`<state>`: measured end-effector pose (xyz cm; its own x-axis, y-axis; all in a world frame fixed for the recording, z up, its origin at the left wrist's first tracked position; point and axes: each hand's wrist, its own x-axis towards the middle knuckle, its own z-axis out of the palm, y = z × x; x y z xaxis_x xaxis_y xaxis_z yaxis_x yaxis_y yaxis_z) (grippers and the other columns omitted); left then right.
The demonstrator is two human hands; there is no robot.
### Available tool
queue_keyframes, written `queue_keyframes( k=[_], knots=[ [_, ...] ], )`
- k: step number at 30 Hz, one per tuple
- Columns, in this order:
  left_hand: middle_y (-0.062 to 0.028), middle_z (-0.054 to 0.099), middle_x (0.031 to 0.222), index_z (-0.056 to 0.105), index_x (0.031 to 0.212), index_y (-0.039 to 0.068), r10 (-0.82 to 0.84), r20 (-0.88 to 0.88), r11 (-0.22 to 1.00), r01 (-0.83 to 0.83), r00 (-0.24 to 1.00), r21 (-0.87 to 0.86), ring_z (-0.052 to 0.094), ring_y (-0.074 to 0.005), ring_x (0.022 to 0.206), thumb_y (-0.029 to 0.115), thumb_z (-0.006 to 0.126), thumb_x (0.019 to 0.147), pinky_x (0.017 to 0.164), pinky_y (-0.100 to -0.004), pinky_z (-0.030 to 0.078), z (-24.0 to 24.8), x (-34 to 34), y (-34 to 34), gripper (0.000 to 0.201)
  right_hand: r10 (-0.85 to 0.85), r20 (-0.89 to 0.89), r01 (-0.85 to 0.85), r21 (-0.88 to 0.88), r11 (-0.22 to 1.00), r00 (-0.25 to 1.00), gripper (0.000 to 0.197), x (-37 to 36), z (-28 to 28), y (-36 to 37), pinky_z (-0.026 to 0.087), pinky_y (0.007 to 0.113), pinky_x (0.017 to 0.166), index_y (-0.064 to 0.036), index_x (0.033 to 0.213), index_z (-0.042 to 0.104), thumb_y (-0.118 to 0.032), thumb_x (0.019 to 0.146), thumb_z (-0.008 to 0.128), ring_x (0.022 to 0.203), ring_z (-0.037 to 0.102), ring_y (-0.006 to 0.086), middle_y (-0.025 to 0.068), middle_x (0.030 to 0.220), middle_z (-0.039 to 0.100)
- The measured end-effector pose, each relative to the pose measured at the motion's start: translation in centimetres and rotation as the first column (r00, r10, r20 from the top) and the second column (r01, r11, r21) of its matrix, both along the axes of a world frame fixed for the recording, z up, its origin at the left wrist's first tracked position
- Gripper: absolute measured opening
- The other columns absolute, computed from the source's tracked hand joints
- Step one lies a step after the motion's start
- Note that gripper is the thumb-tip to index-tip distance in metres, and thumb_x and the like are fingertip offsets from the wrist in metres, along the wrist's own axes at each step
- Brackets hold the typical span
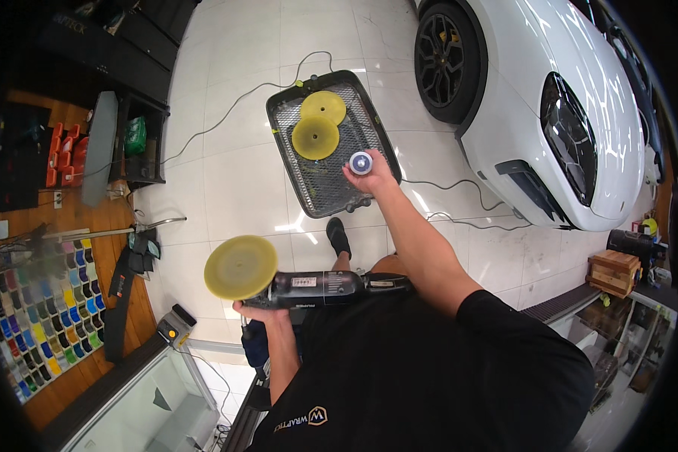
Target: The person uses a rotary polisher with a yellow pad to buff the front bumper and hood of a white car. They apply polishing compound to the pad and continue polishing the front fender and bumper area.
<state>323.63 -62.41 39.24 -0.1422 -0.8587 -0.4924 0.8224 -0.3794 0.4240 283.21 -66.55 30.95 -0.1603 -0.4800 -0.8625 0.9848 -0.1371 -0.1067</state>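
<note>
A black polisher [316, 288] lies level across the front of my body, its round yellow foam pad [239, 265] turned upward at the left. My left hand [258, 312] is closed round the polisher from below, just behind the pad; part of its fingers is hidden under the tool. My right hand [374, 179] is stretched forward over a mesh-topped black cart [330, 184], fingers wrapped round a bottle [361, 163] seen end-on, with a white rim and a bluish middle. Two more yellow foam pads, a nearer one [316, 138] overlapping a farther one [323, 108], rest on the cart.
A white car [505, 68] with a black wheel [450, 60] stands at the right. Thin cables [226, 129] run over the tiled floor on both sides of the cart. To the left are a board of colour samples [49, 316] and dark cabinets; a glass case [139, 407] stands near left.
</note>
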Motion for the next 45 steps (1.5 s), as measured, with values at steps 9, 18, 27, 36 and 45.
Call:
queue_keyframes(
  k=[9,18,27,36,45],
  knots=[
    [-0.0152,0.068,0.126,0.063,0.131,0.006,-0.104,-0.013,0.994,0.104,0.995,0.045,0.067,-0.0351,0.112,0.058,0.047,0.090,0.095,-0.0530,0.057,-1.9,-6.3,-3.7,0.068,0.113,-0.024,-0.113,0.024,0.993,0.993,0.038,-1.8,-1.8,5.3,0.059,0.055,0.086,-0.0050,0.110,0.062,-0.040,0.104,0.049,0.092,0.064,0.0353,0.0166,0.105,0.063],
    [-0.0155,0.066,0.129,0.061,0.134,0.003,-0.162,0.024,0.987,0.162,0.986,0.024,0.066,-0.0334,0.116,0.054,0.050,0.090,0.099,-0.0505,0.057,-2.6,-7.7,-4.3,0.068,0.027,0.308,-0.011,-0.054,0.998,0.951,0.070,0.2,3.2,10.7,0.057,0.049,0.093,0.0011,0.144,0.045,-0.058,0.107,0.042,0.109,0.067,0.0359,0.0246,0.121,0.066],
    [-0.0166,0.060,0.144,0.053,0.148,0.006,-0.338,-0.043,0.932,0.328,0.940,-0.157,0.060,-0.0346,0.131,0.060,0.052,0.087,0.112,-0.0496,0.050,-1.6,-10.2,-5.3,0.081,0.145,-0.863,-0.556,0.431,0.710,-0.483,0.063,12.3,20.8,7.1,0.024,0.049,0.127,-0.0021,0.159,0.041,-0.027,0.103,0.058,0.157,0.030,0.0388,0.0196,0.166,0.040],
    [-0.0156,0.055,0.151,0.050,0.152,0.009,-0.353,0.024,0.925,0.353,0.935,-0.143,0.057,-0.0342,0.136,0.060,0.056,0.083,0.114,-0.0507,0.049,0.4,-10.6,-5.4,0.087,0.086,-0.788,-0.495,0.463,0.735,-0.610,0.076,15.3,20.0,6.3,0.022,0.056,0.127,0.0114,0.151,0.042,-0.039,0.098,0.063,0.152,0.033,0.0478,0.0329,0.159,0.039],
    [-0.0170,0.060,0.146,0.053,0.149,0.007,-0.315,-0.053,0.942,0.305,0.948,-0.140,0.060,-0.0353,0.132,0.054,0.055,0.081,0.112,-0.0492,0.051,0.4,-9.6,-5.8,0.083,0.003,-0.689,-0.503,0.533,0.680,-0.725,0.076,15.3,20.4,6.2,0.026,0.057,0.126,0.0038,0.151,0.047,-0.040,0.094,0.070,0.150,0.036,0.0481,0.0282,0.157,0.044]
  ],
)
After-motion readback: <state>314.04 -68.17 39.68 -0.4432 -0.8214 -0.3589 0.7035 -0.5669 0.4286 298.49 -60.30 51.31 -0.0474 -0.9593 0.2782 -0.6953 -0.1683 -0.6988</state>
